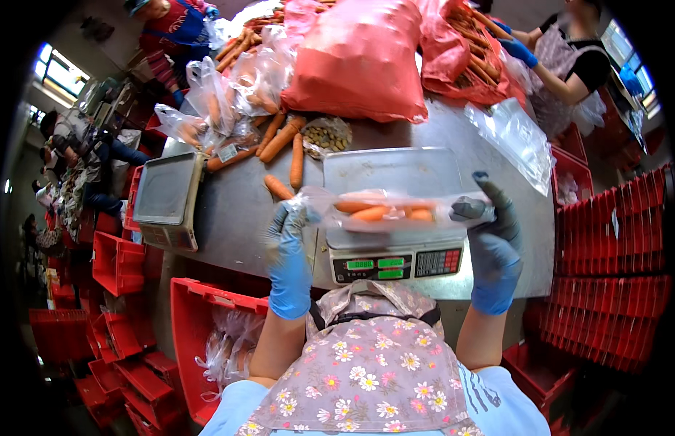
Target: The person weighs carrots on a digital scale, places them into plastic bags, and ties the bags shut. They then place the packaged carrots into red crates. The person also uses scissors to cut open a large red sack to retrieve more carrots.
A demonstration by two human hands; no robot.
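A clear plastic bag of carrots (378, 211) is stretched level over the platform of a digital scale (394, 166), blurred by motion. Its left end is pinched in my left hand (291, 245), which wears a blue glove with a greyish, soiled front. At the bag's right end, my right hand (492, 240), gloved the same way, grips the plastic with the index finger raised. The scale's green displays (375, 267) are lit below the bag. Loose carrots (283, 139) lie beyond my left hand, beside a round bag of small yellowish-green pieces (327, 136).
A large red sack (359, 65) and an opened sack of carrots (473, 60) stand at the back. A second scale (168, 191) is at left. Filled bags (228, 92) lie behind it. A red crate (179, 327) holds bagged goods. Co-workers stand across the table.
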